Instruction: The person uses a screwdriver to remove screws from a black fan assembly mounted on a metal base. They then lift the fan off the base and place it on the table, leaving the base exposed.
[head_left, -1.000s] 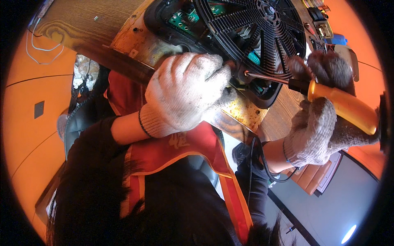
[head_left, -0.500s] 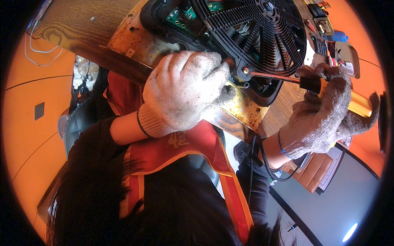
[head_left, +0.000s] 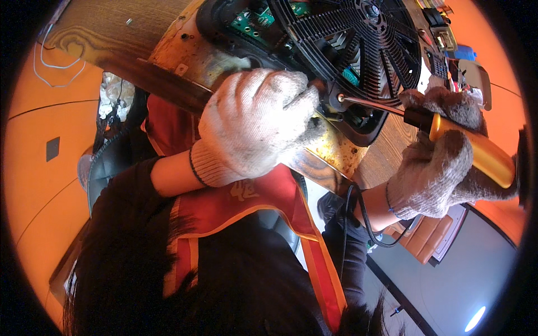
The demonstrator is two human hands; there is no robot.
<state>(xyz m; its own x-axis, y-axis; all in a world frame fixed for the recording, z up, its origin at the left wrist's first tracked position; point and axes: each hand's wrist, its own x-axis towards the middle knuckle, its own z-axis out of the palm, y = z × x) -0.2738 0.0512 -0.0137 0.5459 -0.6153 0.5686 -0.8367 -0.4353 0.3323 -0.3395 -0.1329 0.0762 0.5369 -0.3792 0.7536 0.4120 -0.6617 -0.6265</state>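
Observation:
My right hand [head_left: 434, 168], in a soiled white work glove, is closed around the yellow handle of a screwdriver [head_left: 476, 150]. Its metal shaft points left, and the tip meets a screw in the mounting tab [head_left: 341, 98] at the near edge of a round black fan [head_left: 372, 50]. Just left of that tab, my gloved left hand [head_left: 255, 123] is closed, fingers bunched against the rim of the opened black housing [head_left: 216, 31]. Whatever it pinches is hidden under the fingers. A green circuit board [head_left: 252, 25] shows inside the housing, left of the fan.
The housing sits on a stained, yellowish plate [head_left: 174, 53] on a wooden table [head_left: 106, 22]. Small tools and parts, with a blue object [head_left: 464, 53], lie at the far right. A black cable [head_left: 367, 224] loops beside my right forearm.
My right hand has shifted its fingers on the handle, and the screwdriver has swung to a steeper slant. The fan and housing sit slightly further right; my left hand has barely moved.

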